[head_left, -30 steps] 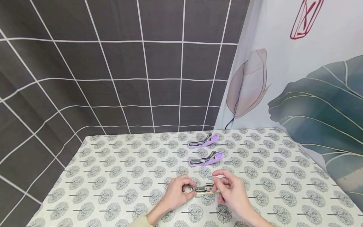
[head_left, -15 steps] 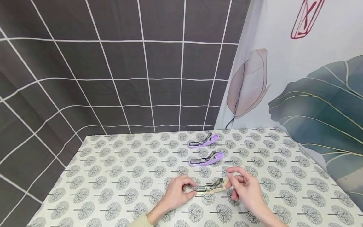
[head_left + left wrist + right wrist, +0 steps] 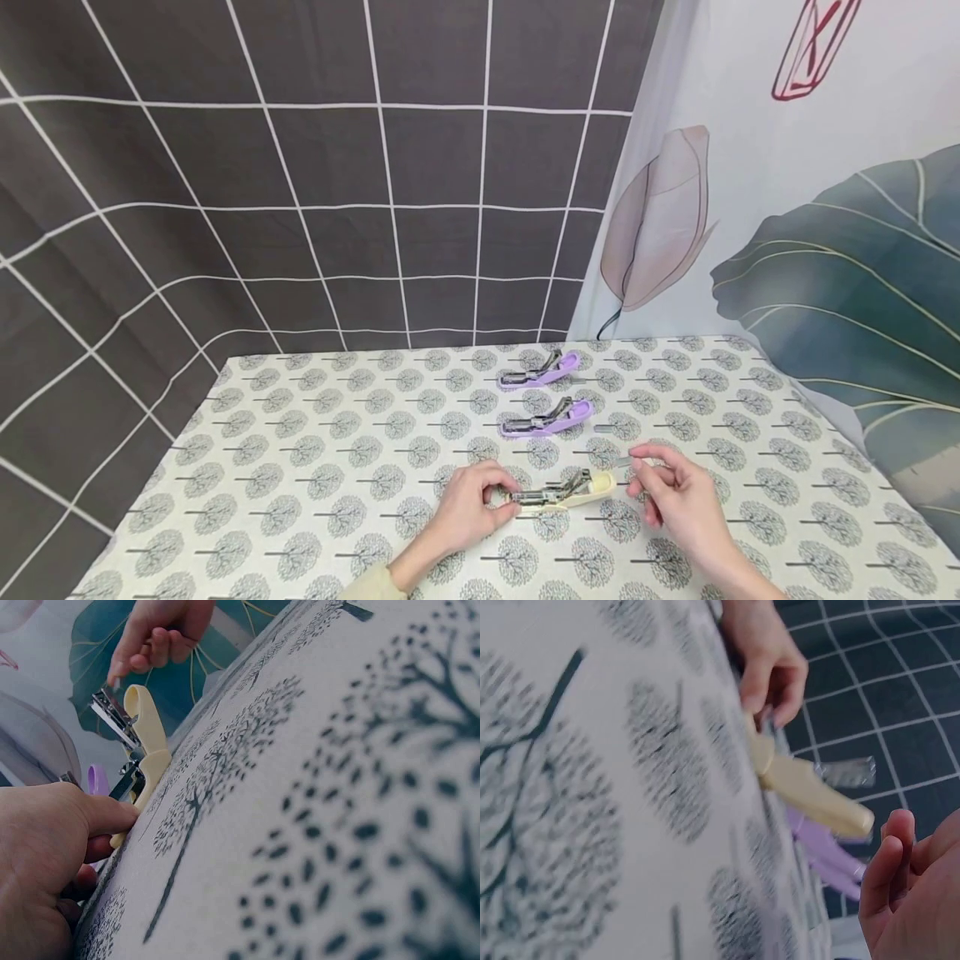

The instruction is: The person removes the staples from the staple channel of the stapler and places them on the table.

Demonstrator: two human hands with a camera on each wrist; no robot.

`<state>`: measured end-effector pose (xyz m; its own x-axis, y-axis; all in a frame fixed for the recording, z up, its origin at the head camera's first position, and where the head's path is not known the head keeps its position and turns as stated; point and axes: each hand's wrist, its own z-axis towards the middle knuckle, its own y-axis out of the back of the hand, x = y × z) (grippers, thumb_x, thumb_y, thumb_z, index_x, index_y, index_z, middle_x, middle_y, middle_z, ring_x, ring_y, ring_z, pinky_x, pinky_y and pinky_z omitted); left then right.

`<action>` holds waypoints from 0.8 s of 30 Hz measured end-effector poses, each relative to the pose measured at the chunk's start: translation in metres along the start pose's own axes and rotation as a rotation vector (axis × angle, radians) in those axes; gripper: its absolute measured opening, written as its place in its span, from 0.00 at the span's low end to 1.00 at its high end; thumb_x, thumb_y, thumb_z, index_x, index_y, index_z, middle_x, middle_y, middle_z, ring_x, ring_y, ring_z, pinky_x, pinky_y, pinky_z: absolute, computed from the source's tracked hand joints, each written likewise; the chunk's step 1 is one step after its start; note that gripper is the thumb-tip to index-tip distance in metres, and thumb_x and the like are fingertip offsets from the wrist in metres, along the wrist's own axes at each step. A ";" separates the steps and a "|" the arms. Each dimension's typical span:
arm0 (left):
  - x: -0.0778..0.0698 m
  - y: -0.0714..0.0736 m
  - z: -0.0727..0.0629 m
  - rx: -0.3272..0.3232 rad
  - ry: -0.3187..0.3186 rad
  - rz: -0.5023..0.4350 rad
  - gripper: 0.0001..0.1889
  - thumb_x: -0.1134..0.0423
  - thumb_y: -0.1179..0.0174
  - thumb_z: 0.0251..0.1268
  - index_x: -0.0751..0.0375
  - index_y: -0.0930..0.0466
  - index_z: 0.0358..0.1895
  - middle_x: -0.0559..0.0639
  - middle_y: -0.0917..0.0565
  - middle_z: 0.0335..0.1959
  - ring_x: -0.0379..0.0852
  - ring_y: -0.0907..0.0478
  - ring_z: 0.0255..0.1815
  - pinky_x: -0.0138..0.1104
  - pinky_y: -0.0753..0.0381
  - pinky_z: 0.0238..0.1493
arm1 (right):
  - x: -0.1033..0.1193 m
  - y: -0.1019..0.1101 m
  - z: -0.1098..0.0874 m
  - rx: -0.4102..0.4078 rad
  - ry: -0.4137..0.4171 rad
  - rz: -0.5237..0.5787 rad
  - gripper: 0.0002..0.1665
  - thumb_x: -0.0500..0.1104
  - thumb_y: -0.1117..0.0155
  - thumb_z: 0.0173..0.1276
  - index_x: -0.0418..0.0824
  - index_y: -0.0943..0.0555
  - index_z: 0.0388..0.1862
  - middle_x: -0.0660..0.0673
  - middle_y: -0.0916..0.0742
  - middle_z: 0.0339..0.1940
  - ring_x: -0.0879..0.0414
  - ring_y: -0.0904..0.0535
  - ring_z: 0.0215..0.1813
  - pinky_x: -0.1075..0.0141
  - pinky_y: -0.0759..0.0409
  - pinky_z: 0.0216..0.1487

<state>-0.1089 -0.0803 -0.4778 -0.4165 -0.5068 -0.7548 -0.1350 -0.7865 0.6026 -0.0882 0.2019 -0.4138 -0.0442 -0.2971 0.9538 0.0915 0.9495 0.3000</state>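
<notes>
A cream stapler (image 3: 602,482) lies opened out on the cloth, its metal parts exposed and a metal arm raised in the middle. My left hand (image 3: 474,505) pinches its left end between thumb and fingers. To the right of the stapler, slightly apart from it, my right hand (image 3: 678,500) pinches a small grey strip of staples (image 3: 622,462) between thumb and index finger. The left wrist view shows the cream stapler (image 3: 152,727) close by, with its metal part tilted up. In the right wrist view, the right hand (image 3: 922,892) hides the strip.
Two purple staplers, one nearer (image 3: 551,426) and one farther (image 3: 551,377), lie opened in a row behind the cream one. A grey staple strip (image 3: 602,429) rests beside the nearer. The tree-print tablecloth (image 3: 300,500) meets a dark grid curtain (image 3: 337,167) at the back.
My right hand has drawn away to the right from the cream stapler, carrying the staple strip, which uncovers the stapler's right end. The left hand keeps its hold in place.
</notes>
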 end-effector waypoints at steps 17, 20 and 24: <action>0.000 0.000 -0.001 0.001 0.003 0.011 0.12 0.68 0.24 0.49 0.51 0.12 0.37 0.32 0.20 0.31 0.28 0.37 0.22 0.26 0.35 0.30 | -0.035 -0.005 0.001 0.058 -0.097 -0.101 0.11 0.31 0.38 0.70 0.33 0.20 0.51 0.42 0.15 0.22 0.53 0.25 0.13 0.64 0.25 0.15; 0.000 0.000 -0.001 -0.005 -0.010 0.005 0.12 0.68 0.24 0.48 0.52 0.12 0.37 0.33 0.19 0.32 0.28 0.37 0.22 0.25 0.35 0.29 | -0.037 -0.005 0.001 0.063 -0.087 -0.133 0.10 0.32 0.38 0.70 0.33 0.19 0.49 0.43 0.16 0.21 0.53 0.25 0.13 0.64 0.25 0.14; 0.001 0.000 0.000 -0.006 -0.013 0.002 0.12 0.69 0.24 0.48 0.52 0.12 0.37 0.32 0.19 0.32 0.28 0.37 0.22 0.25 0.35 0.28 | -0.038 -0.005 0.001 0.076 -0.077 -0.185 0.08 0.31 0.38 0.69 0.33 0.19 0.46 0.44 0.17 0.20 0.53 0.25 0.13 0.64 0.26 0.13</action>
<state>-0.1090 -0.0806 -0.4783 -0.4285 -0.5036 -0.7502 -0.1292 -0.7876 0.6025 -0.0884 0.2088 -0.4514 -0.1293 -0.4615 0.8777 -0.0007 0.8851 0.4653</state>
